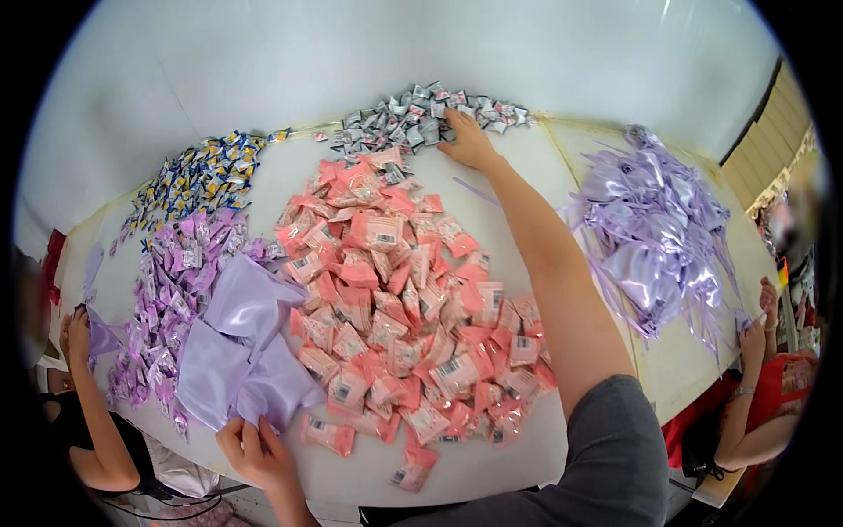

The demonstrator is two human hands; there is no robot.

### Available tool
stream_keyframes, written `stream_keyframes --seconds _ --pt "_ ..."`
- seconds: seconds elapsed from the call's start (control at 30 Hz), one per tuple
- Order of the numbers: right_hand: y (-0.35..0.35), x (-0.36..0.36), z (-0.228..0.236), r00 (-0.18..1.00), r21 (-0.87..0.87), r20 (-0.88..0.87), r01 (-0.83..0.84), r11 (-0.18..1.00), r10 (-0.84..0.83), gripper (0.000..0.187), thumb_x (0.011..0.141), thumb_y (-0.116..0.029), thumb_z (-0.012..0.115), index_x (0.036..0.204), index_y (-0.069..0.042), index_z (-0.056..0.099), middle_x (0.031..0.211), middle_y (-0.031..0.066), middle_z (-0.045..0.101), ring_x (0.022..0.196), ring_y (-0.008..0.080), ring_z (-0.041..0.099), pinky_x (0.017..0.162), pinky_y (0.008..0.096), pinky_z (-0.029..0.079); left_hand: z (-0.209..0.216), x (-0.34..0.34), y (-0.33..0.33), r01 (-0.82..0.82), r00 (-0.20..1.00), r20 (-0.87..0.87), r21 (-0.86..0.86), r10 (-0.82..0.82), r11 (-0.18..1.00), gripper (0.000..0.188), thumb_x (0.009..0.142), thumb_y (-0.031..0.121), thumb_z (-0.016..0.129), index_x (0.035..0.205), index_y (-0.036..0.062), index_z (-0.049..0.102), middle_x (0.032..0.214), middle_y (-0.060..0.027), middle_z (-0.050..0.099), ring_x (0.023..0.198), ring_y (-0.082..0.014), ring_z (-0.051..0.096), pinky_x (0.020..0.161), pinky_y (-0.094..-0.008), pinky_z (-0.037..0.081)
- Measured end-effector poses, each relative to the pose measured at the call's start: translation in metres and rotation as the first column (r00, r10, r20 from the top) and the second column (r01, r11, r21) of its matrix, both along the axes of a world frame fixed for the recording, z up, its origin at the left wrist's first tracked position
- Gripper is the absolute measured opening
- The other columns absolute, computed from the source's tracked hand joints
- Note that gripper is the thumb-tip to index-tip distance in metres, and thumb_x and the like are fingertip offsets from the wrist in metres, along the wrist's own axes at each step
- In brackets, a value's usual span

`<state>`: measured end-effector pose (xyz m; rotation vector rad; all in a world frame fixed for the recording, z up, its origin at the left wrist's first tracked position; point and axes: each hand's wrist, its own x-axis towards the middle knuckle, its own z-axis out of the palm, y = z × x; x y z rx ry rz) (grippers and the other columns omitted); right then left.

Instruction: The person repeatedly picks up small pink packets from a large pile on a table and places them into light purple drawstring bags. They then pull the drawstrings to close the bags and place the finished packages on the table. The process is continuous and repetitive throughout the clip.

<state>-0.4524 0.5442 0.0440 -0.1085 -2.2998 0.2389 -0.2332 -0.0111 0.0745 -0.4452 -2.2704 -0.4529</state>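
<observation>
My left hand (260, 451) pinches the lower edge of a lilac satin pouch (253, 373). More satin pouches lie with it, spread over the left side of the pink packets. My right arm reaches to the far side of the table, where my right hand (467, 140) touches a heap of small silver wrapped sweets (399, 123). Its thumb and fingers are apart at the heap's edge, and the fingertips are partly among the sweets. Between my arms spreads a large pile of pink-and-clear wrapped packets (386, 307).
Purple wrapped sweets (171, 299) and blue-and-yellow ones (202, 176) lie to the left. A mound of lilac satin drawstring pouches (654, 228) sits at right. One co-worker's hand (77, 334) shows at far left, another's (753, 338) at far right. A white wall (421, 44) stands behind the table.
</observation>
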Motion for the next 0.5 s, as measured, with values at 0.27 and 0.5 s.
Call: stream_keyframes --seconds 0.27,0.5 --pt "0.009 0.008 -0.011 0.975 -0.023 0.219 -0.033 0.999 0.037 0.058 0.071 -0.004 0.056 0.128 -0.005 0.047 0.109 0.0172 0.059 0.107 0.0342 0.05 0.094 0.0396 0.04 -0.007 0.006 -0.01 0.096 0.989 0.108 0.024 -0.098 0.995 0.009 0.074 -0.008 0.062 0.077 -0.0075 0.054 0.068 -0.0157 0.049 0.061 -0.0332 0.048 0.055 -0.039 0.039" --pt "0.004 0.002 0.008 0.917 -0.239 0.387 0.196 0.951 -0.092 0.065 0.069 -0.023 0.058 0.133 -0.023 0.045 0.138 0.0082 0.041 0.126 0.0332 0.033 0.099 0.0505 0.031 -0.001 0.001 -0.004 0.203 0.977 0.07 0.0 -0.203 0.979 0.01 0.076 -0.007 0.061 0.073 -0.0053 0.052 0.064 -0.0136 0.045 0.057 -0.0314 0.043 0.051 -0.039 0.034"
